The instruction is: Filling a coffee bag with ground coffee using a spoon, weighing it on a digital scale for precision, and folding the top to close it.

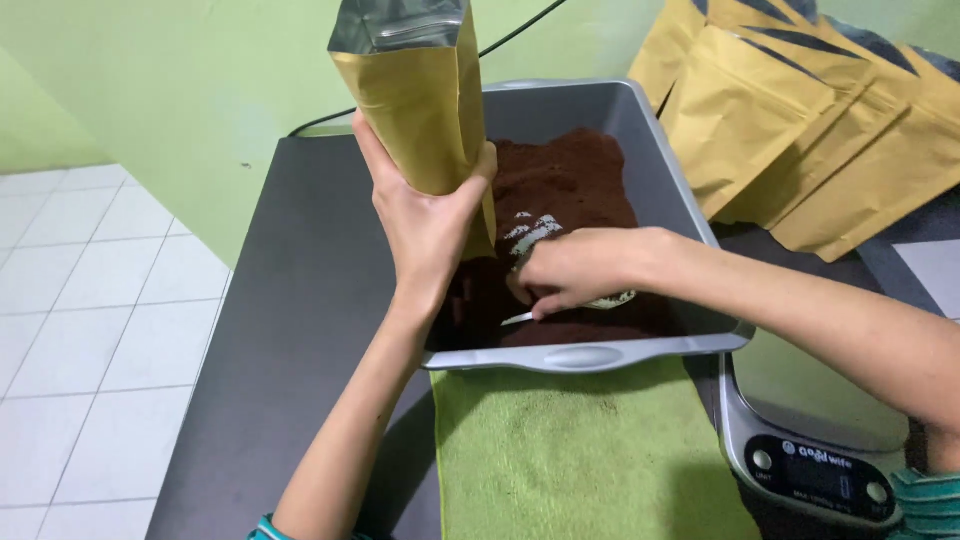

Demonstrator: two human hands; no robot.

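- A person looks down at their own two bare hands working over a grey tray [660, 170] that stands on a dark table [300, 300]
- The tray is filled with dark brown powder [570, 175], heaped higher at the far end and dug lower at the near end
- The left hand [425, 225] is wrapped around the lower part of a tall gold pouch [415, 95], holding it upright at the tray's left edge, with its silver top open
- The right hand [575, 270] is closed around a pale scoop [535, 232] and reaches into the powder just beside the pouch; the fingers hide most of the scoop
- To do this well, I judge the pouch should stay upright with its mouth over the tray, so any spill falls back into the powder
- The scoop is best lifted level and not overfilled, since the pouch mouth looks narrow
- A green towel [580, 450] lies on the table in front of the tray, touching its near rim
- A small grey scale [810, 450] sits at the right, just beside the towel
- A stack of flat gold pouches [800, 120] leans behind the tray at the right, against a green wall [180, 70]
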